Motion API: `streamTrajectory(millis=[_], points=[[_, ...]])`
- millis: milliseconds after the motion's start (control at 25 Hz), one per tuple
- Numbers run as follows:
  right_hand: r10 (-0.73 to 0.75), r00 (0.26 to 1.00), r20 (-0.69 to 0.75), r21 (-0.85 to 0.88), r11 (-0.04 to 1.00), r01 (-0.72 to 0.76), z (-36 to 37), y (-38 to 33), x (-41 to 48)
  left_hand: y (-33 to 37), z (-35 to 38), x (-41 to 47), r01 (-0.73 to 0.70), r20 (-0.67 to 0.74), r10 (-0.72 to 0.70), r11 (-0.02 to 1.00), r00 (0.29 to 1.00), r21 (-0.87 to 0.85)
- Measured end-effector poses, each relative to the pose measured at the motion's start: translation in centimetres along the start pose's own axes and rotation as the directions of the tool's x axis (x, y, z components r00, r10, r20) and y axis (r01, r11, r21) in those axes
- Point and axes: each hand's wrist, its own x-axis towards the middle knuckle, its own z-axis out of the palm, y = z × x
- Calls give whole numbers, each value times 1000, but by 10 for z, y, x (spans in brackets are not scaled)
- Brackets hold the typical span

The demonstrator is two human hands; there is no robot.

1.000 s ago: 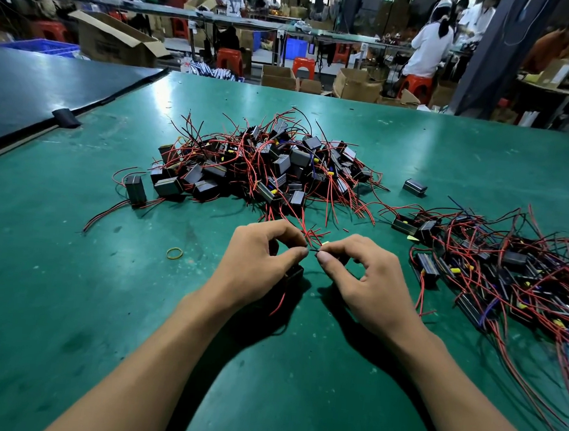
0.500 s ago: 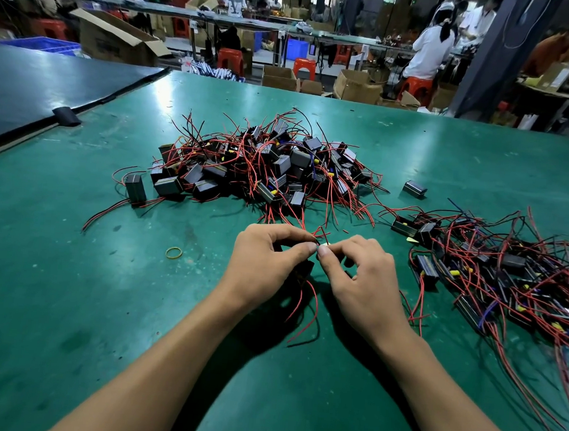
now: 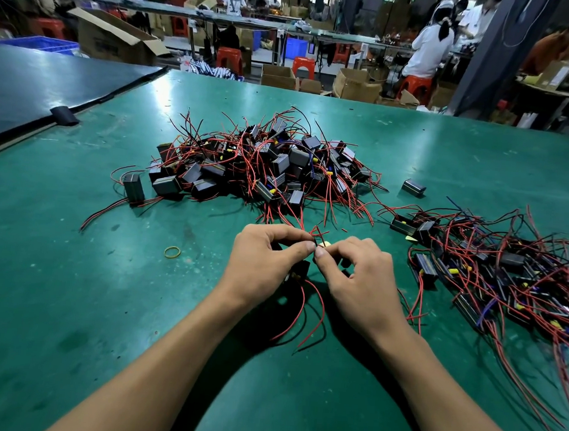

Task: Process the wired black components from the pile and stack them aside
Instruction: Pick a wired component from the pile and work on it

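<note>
A heap of black box-shaped components with red and black wires [image 3: 266, 170] lies in the middle of the green table [image 3: 68, 301]. A second spread of the same wired components [image 3: 508, 274] lies at the right. My left hand [image 3: 266, 264] holds one black component [image 3: 297, 272] under its palm and pinches its wires between thumb and forefinger. My right hand [image 3: 356, 281] pinches the same wire ends, with a small pale yellow piece [image 3: 325, 243] at the fingertips. Red wires [image 3: 316, 315] dangle from the held component toward me.
A yellow rubber band [image 3: 172, 252] lies left of my hands. One loose black component [image 3: 413, 186] sits alone between the two heaps, another [image 3: 133, 187] stands at the left. A dark board [image 3: 32, 90] covers the far left. People work at benches behind.
Both hands have moved closer together, thumbs and forefingers now touching over the wire ends. The red wires now hang in a loop below the held component.
</note>
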Motion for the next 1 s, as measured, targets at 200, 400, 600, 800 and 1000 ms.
streamTrajectory(millis=[200,400,600,800,1000], points=[[-19,1000,1,-14,1000,19,-1,0,-1,1,1,-2,-13,-37,14,1000,999,27],[-64,998,-4,8,998,64,-5,-2,1,0,3,-2,-110,-82,122,984,989,138],[-155,983,-101,14,988,157,-9,-3,3,1,1,-5,-334,-40,364,888,931,316],[-193,977,-89,-30,981,191,-11,-3,3,-2,-3,-5,-429,71,450,778,890,459],[-165,984,-67,-16,986,164,-11,-3,5,0,-3,-6,-479,147,475,719,868,504]])
